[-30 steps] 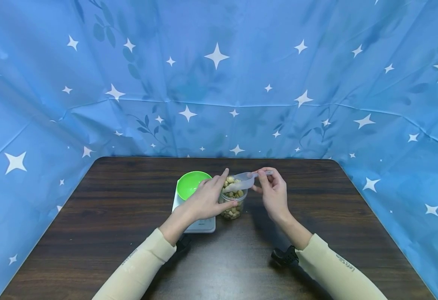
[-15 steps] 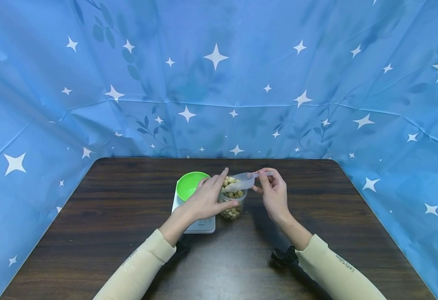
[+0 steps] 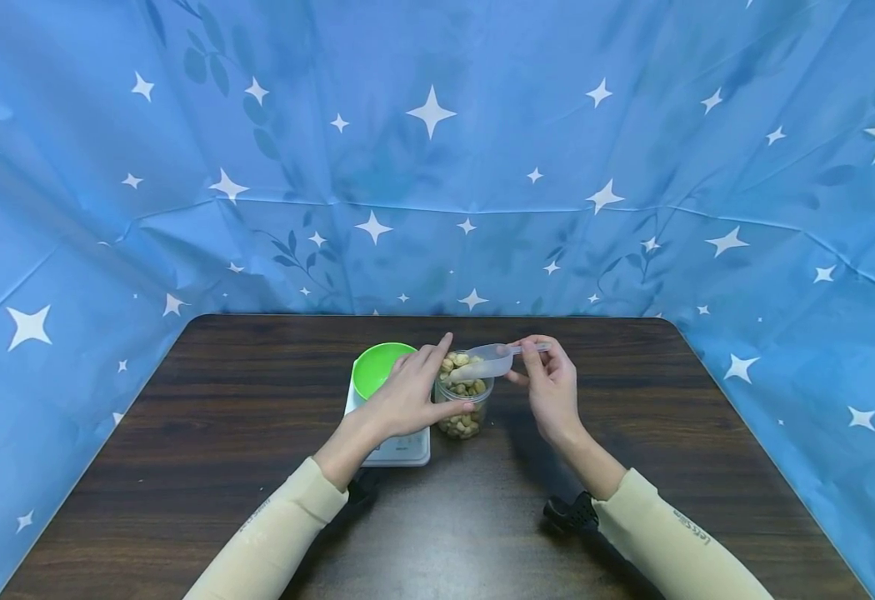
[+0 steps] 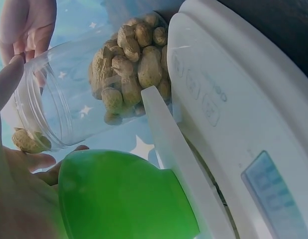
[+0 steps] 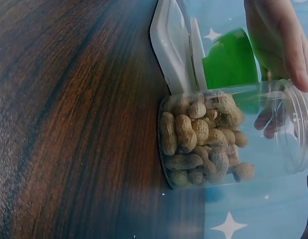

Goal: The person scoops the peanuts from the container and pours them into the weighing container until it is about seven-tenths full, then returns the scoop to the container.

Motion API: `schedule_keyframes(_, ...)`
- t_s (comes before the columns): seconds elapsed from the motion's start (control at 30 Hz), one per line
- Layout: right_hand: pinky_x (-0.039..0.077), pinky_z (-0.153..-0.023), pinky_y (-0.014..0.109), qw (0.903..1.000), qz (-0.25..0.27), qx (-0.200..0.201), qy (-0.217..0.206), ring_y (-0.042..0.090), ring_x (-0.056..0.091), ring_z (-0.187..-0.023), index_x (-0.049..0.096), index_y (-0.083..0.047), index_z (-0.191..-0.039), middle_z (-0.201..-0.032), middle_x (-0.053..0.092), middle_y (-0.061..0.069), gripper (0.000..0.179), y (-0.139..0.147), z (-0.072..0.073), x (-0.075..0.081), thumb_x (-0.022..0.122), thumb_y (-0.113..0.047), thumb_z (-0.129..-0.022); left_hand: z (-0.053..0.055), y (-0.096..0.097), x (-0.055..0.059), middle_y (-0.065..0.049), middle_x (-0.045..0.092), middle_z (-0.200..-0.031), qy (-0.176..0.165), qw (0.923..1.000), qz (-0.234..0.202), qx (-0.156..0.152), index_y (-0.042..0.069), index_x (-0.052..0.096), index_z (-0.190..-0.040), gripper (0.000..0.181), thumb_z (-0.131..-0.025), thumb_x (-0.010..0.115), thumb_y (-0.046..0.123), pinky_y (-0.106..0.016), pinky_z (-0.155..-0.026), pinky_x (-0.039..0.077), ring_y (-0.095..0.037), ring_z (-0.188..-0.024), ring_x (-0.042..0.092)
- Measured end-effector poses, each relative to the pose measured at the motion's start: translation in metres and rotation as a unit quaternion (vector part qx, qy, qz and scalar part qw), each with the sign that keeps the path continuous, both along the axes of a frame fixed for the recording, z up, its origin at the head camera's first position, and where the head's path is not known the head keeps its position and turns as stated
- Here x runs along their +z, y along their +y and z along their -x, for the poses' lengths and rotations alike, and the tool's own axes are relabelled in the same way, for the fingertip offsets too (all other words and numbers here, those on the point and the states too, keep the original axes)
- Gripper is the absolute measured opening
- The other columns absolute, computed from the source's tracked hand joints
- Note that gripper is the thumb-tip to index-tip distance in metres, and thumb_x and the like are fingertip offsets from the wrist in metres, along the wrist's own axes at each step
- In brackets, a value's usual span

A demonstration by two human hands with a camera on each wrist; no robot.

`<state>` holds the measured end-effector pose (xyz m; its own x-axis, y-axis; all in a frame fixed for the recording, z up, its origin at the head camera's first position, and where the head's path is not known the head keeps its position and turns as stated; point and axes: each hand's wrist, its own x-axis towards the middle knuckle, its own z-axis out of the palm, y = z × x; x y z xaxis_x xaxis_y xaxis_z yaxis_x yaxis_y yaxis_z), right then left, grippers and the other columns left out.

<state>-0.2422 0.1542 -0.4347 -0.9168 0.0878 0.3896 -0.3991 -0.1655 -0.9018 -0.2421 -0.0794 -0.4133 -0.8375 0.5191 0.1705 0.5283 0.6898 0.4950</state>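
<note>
A clear jar (image 3: 460, 423) partly filled with unshelled peanuts (image 5: 201, 142) stands on the table. My left hand (image 3: 406, 402) holds it near the top, the thumb across the front of the rim and the fingers round the far side. Over the mouth lies a translucent scoop (image 3: 488, 365) with peanuts in it. My right hand (image 3: 550, 392) pinches the scoop's handle between thumb and fingers. In the left wrist view, a peanut (image 4: 30, 141) shows at the jar's mouth, beside my left palm.
Left of the jar, a green bowl (image 3: 374, 367) rests on a white kitchen scale (image 3: 400, 452). The scale's display (image 4: 270, 191) faces the near side. The dark wooden table (image 3: 220, 433) ends at a blue starry curtain (image 3: 437, 167).
The scoop and my right hand have shifted very slightly to the right. My left hand and the jar have edged a little left.
</note>
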Motion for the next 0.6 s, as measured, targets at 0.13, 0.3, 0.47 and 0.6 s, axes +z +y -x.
schedule_keyframes(0.13,0.058,-0.08,0.032,1.0,0.009,0.0,-0.005,0.025,0.066,-0.108,0.051,0.015,-0.12,-0.112,0.066,0.013,0.033,0.0012,0.0,-0.0001,0.053,-0.016,-0.109,0.0007,-0.0008,-0.0002,-0.014,0.041,-0.156,-0.003,1.0,-0.002,0.002,0.01,0.011,-0.166,0.106,-0.092,0.067,0.062,-0.05,-0.12,0.021,-0.031,-0.143,0.039)
schedule_keyframes(0.3,0.059,-0.079,0.029,0.9991,0.041,0.005,-0.008,0.019,0.065,-0.105,0.051,0.013,-0.117,-0.111,0.066,0.01,0.03,0.003,0.0005,-0.0016,0.052,-0.016,-0.109,0.0018,-0.0022,-0.0005,-0.013,0.041,-0.156,-0.005,1.0,0.0,0.008,0.011,0.011,-0.166,0.107,-0.092,0.066,0.064,-0.05,-0.12,0.022,-0.03,-0.144,0.039)
schedule_keyframes(0.47,0.059,-0.078,0.03,0.9971,0.073,0.019,0.0,0.02,0.065,-0.104,0.052,0.01,-0.116,-0.111,0.065,0.009,0.027,0.0057,0.0005,-0.0021,0.052,-0.016,-0.109,0.0016,-0.0036,-0.0003,-0.013,0.042,-0.156,-0.011,0.9999,0.0,0.009,0.012,0.011,-0.166,0.107,-0.091,0.064,0.068,-0.05,-0.119,0.023,-0.031,-0.144,0.039)
schedule_keyframes(0.6,0.059,-0.08,0.032,0.9959,0.086,0.027,0.003,0.023,0.065,-0.106,0.053,0.009,-0.116,-0.112,0.065,0.011,0.027,0.0081,0.0007,-0.0016,0.051,-0.017,-0.109,0.0018,-0.0038,0.0,-0.013,0.041,-0.157,-0.014,0.9999,0.001,0.01,0.013,0.011,-0.166,0.107,-0.091,0.063,0.068,-0.05,-0.119,0.023,-0.031,-0.144,0.039)
